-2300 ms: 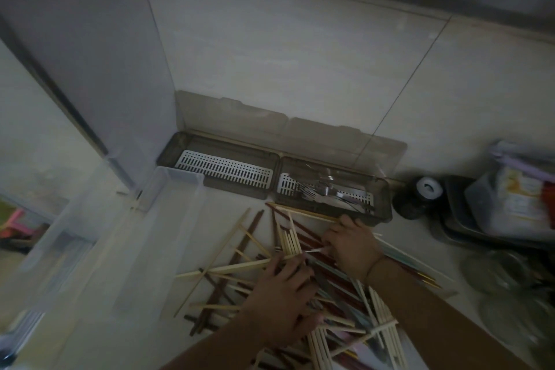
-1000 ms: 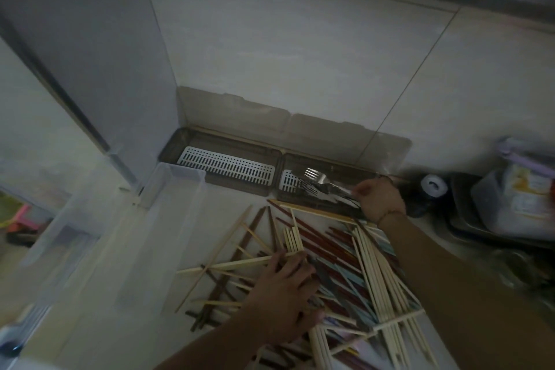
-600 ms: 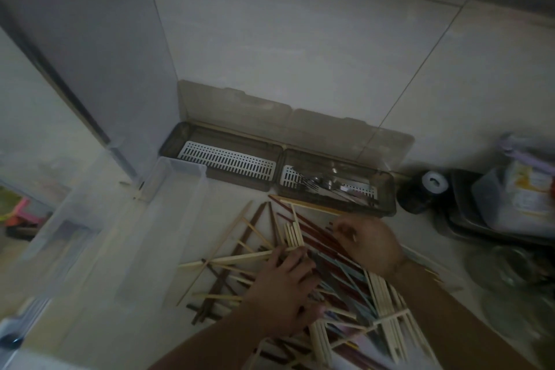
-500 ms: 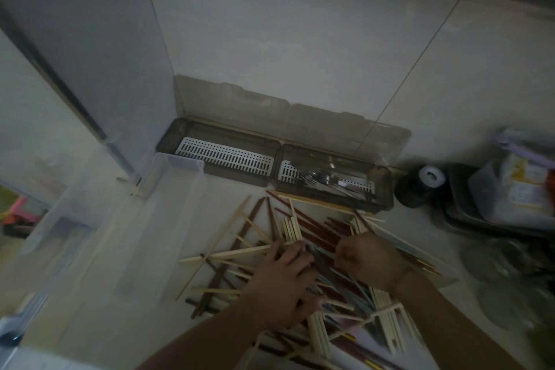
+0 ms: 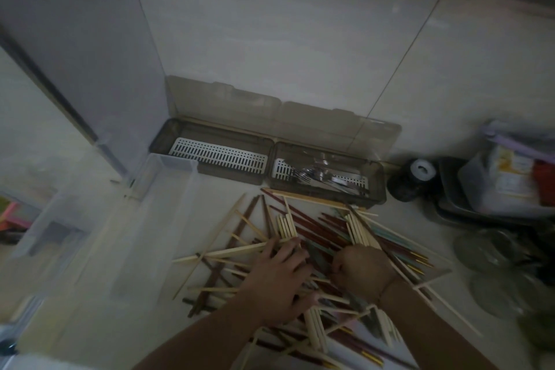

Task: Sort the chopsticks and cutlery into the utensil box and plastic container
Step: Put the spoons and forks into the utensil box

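A pile of chopsticks [image 5: 315, 228], pale wood, dark red and teal, lies criss-crossed on the counter. My left hand [image 5: 279, 279] lies flat on the pile with its fingers spread. My right hand [image 5: 360, 270] is beside it, fingers curled down into the sticks; what they hold is hidden. The smoky-brown utensil box [image 5: 162, 138] stands open against the wall. Its left half shows only a white slatted insert, and its right half holds metal cutlery [image 5: 318, 174]. A clear plastic container [image 5: 177, 161] stands left of the pile.
A grey upright panel [image 5: 90, 69] closes off the left side. At the right are a black roll [image 5: 417, 177], a dark tray of packages [image 5: 495, 189] and glassware [image 5: 486, 249]. The tiled wall rises just behind the box.
My right hand has come back from the utensil box's right half, where it held forks, and has dug into the chopstick pile. My left hand has stayed on the pile.
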Demonstrator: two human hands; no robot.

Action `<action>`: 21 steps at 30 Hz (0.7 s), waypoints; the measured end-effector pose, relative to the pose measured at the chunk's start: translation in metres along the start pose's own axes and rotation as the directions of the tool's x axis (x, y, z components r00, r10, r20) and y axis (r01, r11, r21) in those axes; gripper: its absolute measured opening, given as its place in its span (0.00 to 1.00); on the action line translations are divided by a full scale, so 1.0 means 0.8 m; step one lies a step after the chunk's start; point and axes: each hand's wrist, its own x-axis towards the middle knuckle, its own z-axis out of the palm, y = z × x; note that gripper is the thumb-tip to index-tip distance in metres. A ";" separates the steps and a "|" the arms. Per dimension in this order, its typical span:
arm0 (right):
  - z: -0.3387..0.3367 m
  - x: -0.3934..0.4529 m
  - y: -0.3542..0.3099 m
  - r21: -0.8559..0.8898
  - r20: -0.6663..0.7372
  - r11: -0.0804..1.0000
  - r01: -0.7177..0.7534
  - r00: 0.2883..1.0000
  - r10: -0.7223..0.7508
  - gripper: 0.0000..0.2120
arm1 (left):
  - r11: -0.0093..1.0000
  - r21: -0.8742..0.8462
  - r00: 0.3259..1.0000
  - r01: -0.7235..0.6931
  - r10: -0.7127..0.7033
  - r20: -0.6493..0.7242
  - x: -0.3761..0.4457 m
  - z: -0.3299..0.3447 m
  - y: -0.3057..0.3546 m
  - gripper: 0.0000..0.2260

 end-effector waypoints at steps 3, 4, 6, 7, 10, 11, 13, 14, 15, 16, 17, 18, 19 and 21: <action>0.007 0.002 0.003 0.071 -0.012 0.997 -0.006 1.000 0.007 0.18 | 1.000 -0.017 1.000 -0.002 0.002 -0.005 -0.001 0.001 0.000 0.26; 0.011 0.003 0.005 0.121 -0.010 0.993 -0.011 1.000 0.012 0.20 | 1.000 -0.019 1.000 -0.003 0.003 -0.005 -0.001 0.001 -0.001 0.26; 0.019 0.006 0.012 0.232 -0.030 0.972 -0.030 0.999 0.038 0.25 | 1.000 -0.019 1.000 -0.003 0.003 -0.008 -0.001 0.001 0.000 0.25; 0.020 0.006 0.015 0.283 -0.039 0.958 -0.036 0.998 0.049 0.23 | 1.000 -0.018 1.000 -0.003 0.003 -0.011 -0.001 0.001 0.000 0.25; 0.003 0.006 0.016 0.549 -0.007 0.833 -0.062 0.997 0.079 0.14 | 1.000 -0.008 1.000 -0.006 0.006 -0.023 -0.001 0.002 0.000 0.25; -0.006 0.007 0.017 0.656 0.004 0.752 -0.062 0.997 0.078 0.12 | 1.000 -0.007 1.000 -0.008 0.008 -0.025 -0.001 0.002 0.000 0.25; -0.026 0.009 0.015 0.813 -0.010 0.583 -0.020 0.999 0.047 0.07 | 1.000 -0.014 1.000 -0.010 0.009 -0.026 -0.001 0.002 0.000 0.24; -0.035 0.011 0.014 0.862 -0.042 0.507 0.018 0.998 0.037 0.05 | 1.000 -0.018 1.000 -0.008 0.008 -0.026 0.000 0.001 0.000 0.23; -0.046 0.013 0.012 0.910 -0.075 0.411 0.051 0.996 0.043 0.03 | 1.000 -0.018 1.000 -0.007 0.007 -0.025 0.000 0.001 0.000 0.24; -0.056 0.018 0.010 0.954 -0.104 0.288 0.082 0.993 0.061 0.06 | 1.000 -0.015 1.000 -0.008 0.008 -0.024 0.000 0.001 0.000 0.24; -0.067 0.023 0.009 0.985 -0.119 0.137 0.106 0.989 0.086 0.14 | 1.000 -0.011 1.000 -0.010 0.010 -0.024 0.000 0.002 0.000 0.24; -0.077 0.029 0.010 0.991 -0.130 -0.006 0.132 0.983 0.129 0.20 | 1.000 -0.009 1.000 -0.011 0.011 -0.023 0.000 0.003 -0.001 0.24; -0.087 0.036 0.012 0.979 -0.140 -0.120 0.165 0.972 0.190 0.22 | 1.000 -0.010 1.000 -0.009 0.009 -0.022 0.000 0.004 -0.001 0.25; -0.109 0.054 0.017 0.955 -0.109 -0.226 0.194 0.933 0.343 0.13 | 1.000 -0.012 1.000 -0.004 0.004 -0.015 0.000 0.005 -0.001 0.25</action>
